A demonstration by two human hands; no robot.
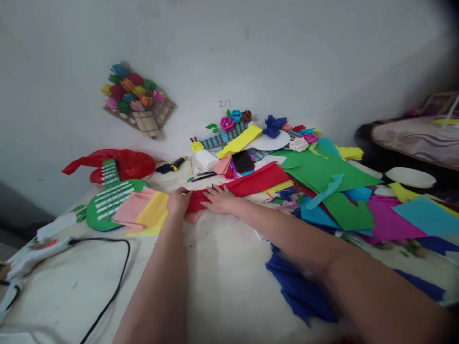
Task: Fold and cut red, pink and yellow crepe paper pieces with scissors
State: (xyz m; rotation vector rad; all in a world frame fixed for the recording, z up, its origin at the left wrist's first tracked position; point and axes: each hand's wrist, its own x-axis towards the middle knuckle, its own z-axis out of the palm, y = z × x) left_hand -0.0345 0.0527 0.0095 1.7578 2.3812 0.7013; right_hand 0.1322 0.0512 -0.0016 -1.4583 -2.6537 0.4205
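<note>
A folded strip of red crepe paper (pixel 256 180) lies across the table in front of me. At its left end my left hand (pixel 178 202) is closed, its fingers bent onto the paper's edge. My right hand (pixel 219 199) rests flat on the strip a little further right, fingers spread. Part of a pink paper piece (pixel 193 216) shows under the strip's near edge. Left of my left hand lie yellow paper (pixel 153 213) and pink paper (pixel 131 209), overlapping a green guitar-shaped cutout (pixel 102 220) with white strips.
A glue gun (pixel 39 258) with a black cable (pixel 125 267) lies at left. Scissors (pixel 175 165) and a red plastic bag (pixel 134 165) sit near the wall. Green paper (pixel 315 167) and other coloured sheets cover the right side. Torn blue paper (pixel 297 286) lies below my right forearm.
</note>
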